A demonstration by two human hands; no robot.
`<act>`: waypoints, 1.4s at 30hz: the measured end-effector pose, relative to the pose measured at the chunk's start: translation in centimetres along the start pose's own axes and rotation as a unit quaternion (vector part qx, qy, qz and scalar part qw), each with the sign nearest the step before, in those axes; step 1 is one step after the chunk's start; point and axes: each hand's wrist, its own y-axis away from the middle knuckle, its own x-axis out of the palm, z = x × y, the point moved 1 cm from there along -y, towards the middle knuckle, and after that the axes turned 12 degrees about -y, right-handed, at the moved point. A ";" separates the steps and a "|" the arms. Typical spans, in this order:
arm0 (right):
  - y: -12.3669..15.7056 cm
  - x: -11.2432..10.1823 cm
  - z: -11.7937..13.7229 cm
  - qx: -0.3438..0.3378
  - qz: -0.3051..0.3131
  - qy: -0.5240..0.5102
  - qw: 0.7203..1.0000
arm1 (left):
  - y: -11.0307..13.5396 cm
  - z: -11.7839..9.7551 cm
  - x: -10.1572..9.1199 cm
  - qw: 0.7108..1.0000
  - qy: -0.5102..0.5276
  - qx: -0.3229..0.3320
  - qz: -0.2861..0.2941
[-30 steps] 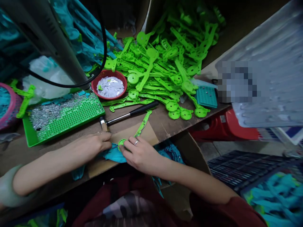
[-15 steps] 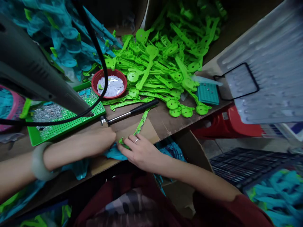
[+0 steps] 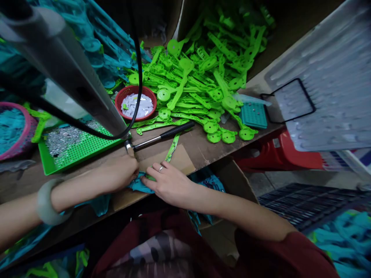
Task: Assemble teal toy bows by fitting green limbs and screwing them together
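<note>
My left hand [image 3: 123, 172] is closed at the left end of a blue plastic part [image 3: 140, 185]; its fingertips and whatever they hold are hidden. My right hand [image 3: 171, 183], a ring on one finger, curls over a long, narrow green plastic part [image 3: 172, 148]. The green part's near end lies on the blue part under my fingers, and its far end points away over a piece of cardboard [image 3: 183, 156]. Just beyond both hands rests a hammer [image 3: 150, 142] with a black handle, its head close to my left hand.
Green parts [image 3: 197, 85] are heaped at the back. A red basket [image 3: 136, 88] holds whitish pieces, and a green tray [image 3: 101, 144] small metal pieces. A grey pole [image 3: 78, 73] and black cable cross the left. Dark crates [image 3: 295, 204] stand at lower right.
Both hands have shifted slightly left in view, still together at the blue and green parts. The grey pole and cable appear further right as the view has moved a little.
</note>
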 end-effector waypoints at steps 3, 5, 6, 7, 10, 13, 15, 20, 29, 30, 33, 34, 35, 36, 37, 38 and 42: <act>0.0 0.1 0.0 -0.015 0.002 0.012 1.000 | 0.6 -0.3 0.2 1.000 -0.004 -0.008 0.024; 0.0 0.2 0.0 -0.024 0.004 0.016 1.000 | 0.9 -0.6 0.1 0.999 -0.010 -0.023 0.023; 0.1 0.2 0.0 -0.024 0.004 0.017 1.000 | 1.1 -0.8 0.1 0.999 -0.015 -0.033 0.021; 0.1 0.1 0.0 -0.020 0.004 0.016 1.000 | 1.3 -1.0 0.0 0.999 -0.020 -0.045 0.019; 0.1 -0.3 0.0 -0.007 0.003 0.014 1.000 | 2.5 -2.3 0.2 0.995 -0.069 -0.068 -0.038; 0.6 -0.5 0.0 -0.025 -0.013 0.006 1.000 | 4.2 -4.3 1.9 0.968 -0.126 -0.046 -0.212; 1.3 -0.5 -0.1 -0.050 -0.050 -0.010 0.997 | 4.9 -5.8 3.9 0.938 -0.105 -0.033 -0.330; 3.8 -1.1 -2.1 -0.033 -0.264 -0.114 0.957 | 4.3 -8.3 7.7 0.905 -0.030 -0.074 -0.417; 4.0 -1.3 -5.7 -0.028 -0.126 -0.036 0.991 | 2.4 -9.1 7.4 0.892 -0.081 -0.092 -0.435; 3.9 -1.0 -5.9 -0.024 -0.136 -0.058 0.989 | 2.1 -9.1 7.5 0.888 -0.080 -0.087 -0.444; 3.9 -0.6 -6.7 -0.001 -0.191 -0.134 0.972 | 1.3 -8.9 7.8 0.886 -0.069 -0.066 -0.453; 4.0 -0.6 -6.9 0.004 -0.203 -0.153 0.967 | 1.1 -8.8 7.8 0.888 -0.063 -0.061 -0.451; 4.0 -0.8 -7.1 0.007 -0.206 -0.168 0.964 | 0.9 -8.7 7.8 0.890 -0.055 -0.056 -0.448; 4.0 -0.9 -7.4 0.007 -0.201 -0.178 0.963 | 0.7 -8.5 7.8 0.893 -0.046 -0.051 -0.445; 3.9 -1.1 -7.5 0.004 -0.191 -0.184 0.964 | 0.6 -8.4 7.8 0.895 -0.036 -0.048 -0.443; 3.9 -1.3 -7.7 -0.001 -0.180 -0.184 0.966 | 0.6 -8.3 7.7 0.896 -0.027 -0.046 -0.440; 3.6 -1.6 -8.2 -0.039 -0.136 -0.142 0.980 | 0.5 -8.1 7.7 0.907 -0.006 -0.046 -0.418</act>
